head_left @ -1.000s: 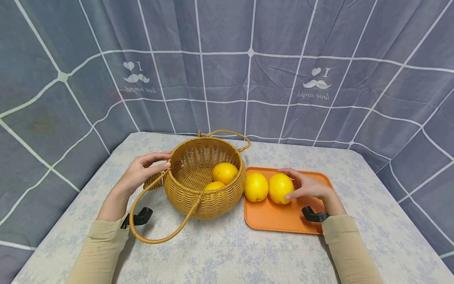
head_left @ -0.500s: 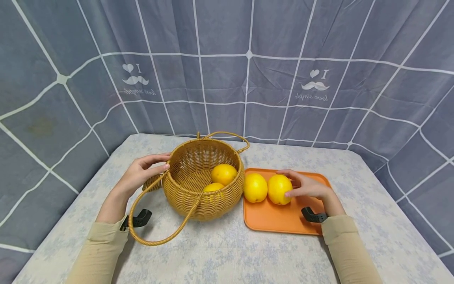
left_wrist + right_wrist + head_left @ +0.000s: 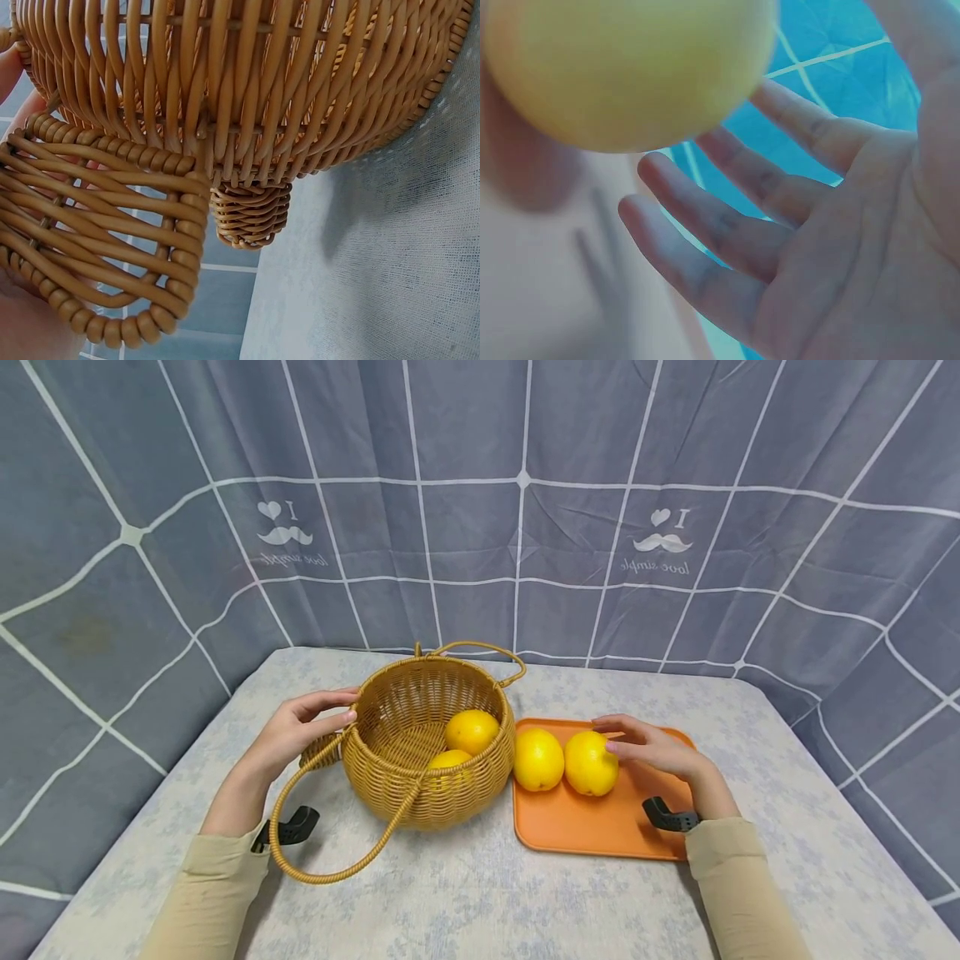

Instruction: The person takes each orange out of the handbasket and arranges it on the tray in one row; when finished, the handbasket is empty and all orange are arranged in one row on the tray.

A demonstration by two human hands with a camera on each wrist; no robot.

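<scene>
A round wicker basket stands on the table with two yellow oranges inside. My left hand holds its left rim by thumb and fingers, above a woven tail-like piece that partly hides that hand in the left wrist view. Two more oranges sit side by side on an orange tray, right of the basket. My right hand is beside the right-hand orange, fingers spread and fairly straight. Its fingertips are right at that orange in the right wrist view.
One basket handle loops down toward the front left, close to my left wrist. Another handle leans out at the back right. The table has a pale patterned cloth, and a grey-blue checked curtain hangs behind it.
My right hand has loosened from the right-hand orange and shifted slightly right, its thumb higher on the fruit's side. The left hand keeps its place on the basket. The head view has tilted slightly.
</scene>
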